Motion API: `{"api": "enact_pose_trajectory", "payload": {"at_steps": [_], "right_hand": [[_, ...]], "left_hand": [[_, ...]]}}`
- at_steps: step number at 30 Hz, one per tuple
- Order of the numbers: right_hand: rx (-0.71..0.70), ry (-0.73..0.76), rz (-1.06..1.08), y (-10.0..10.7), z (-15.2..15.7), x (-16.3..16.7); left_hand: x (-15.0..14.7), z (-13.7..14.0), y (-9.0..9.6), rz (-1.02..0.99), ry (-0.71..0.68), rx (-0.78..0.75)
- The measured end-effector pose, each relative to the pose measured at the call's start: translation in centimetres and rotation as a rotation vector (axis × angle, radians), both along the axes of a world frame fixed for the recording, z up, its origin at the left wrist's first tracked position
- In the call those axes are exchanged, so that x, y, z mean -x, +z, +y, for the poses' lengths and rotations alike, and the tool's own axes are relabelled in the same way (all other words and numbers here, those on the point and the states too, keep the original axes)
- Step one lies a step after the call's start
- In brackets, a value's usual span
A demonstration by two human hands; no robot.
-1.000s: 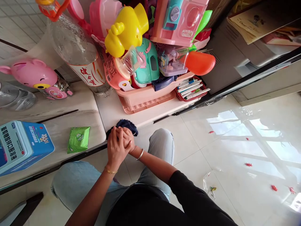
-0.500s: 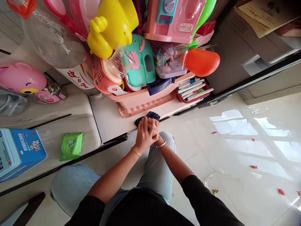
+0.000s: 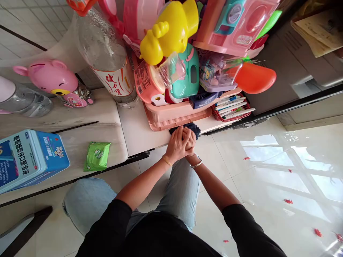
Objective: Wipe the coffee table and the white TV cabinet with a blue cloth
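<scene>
Here are the hands, the left [image 3: 175, 145] and the right [image 3: 191, 139], folded together with fingers overlapping, right against a dark blue cloth [image 3: 193, 127]! Whether either one grips it, the hidden palms won't tell. The cloth lies just past the fingertips, at the front edge of the table [image 3: 135, 134]. Straight beyond them, a pink basket [image 3: 174, 111] piled with toys, a yellow one [image 3: 174, 30] up top. Over to the hands' right, beyond them, pens fill a red basket [image 3: 217, 116]. Swing left: a green packet [image 3: 97, 156], then further out a blue box [image 3: 55, 151]; a big bottle [image 3: 114, 78] stands beyond, up and left.
</scene>
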State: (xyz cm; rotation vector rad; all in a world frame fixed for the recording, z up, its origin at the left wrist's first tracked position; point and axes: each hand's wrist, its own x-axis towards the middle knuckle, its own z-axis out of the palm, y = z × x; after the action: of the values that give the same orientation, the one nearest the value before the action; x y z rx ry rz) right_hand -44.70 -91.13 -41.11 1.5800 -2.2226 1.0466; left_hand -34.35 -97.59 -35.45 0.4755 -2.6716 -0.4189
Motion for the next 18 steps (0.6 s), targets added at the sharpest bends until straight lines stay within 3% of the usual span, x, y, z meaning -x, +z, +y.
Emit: {"api": "enact_pose_trajectory", "payload": {"at_steps": [5, 9, 13, 16, 18], "right_hand": [[-0.047, 0.185, -0.084, 0.7, -2.9, -7.4], [-0.085, 0.257, -0.118, 1.6, -4.1, -12.0], [-0.109, 0.263, -0.181, 4.9, -5.9, -14.1], [0.022, 0.127, -0.319, 8.4, -9.2, -14.0], [0.033, 0.079, -0.303, 10.2, -11.5, -13.9]], "left_hand": [[-8.1, -1.1, -0.1, 0.006, 0.176, -0.015], [-12.6, -0.9, 0.5, -0.006, 0.306, -0.033], [-14.7, -0.3, 2.5, 0.111, 0.395, -0.081], [-14.7, -0.4, 5.1, 0.247, 0.434, -0.053], [-14.1, -1.0, 6.7, 0.3, 0.455, -0.038]]}}
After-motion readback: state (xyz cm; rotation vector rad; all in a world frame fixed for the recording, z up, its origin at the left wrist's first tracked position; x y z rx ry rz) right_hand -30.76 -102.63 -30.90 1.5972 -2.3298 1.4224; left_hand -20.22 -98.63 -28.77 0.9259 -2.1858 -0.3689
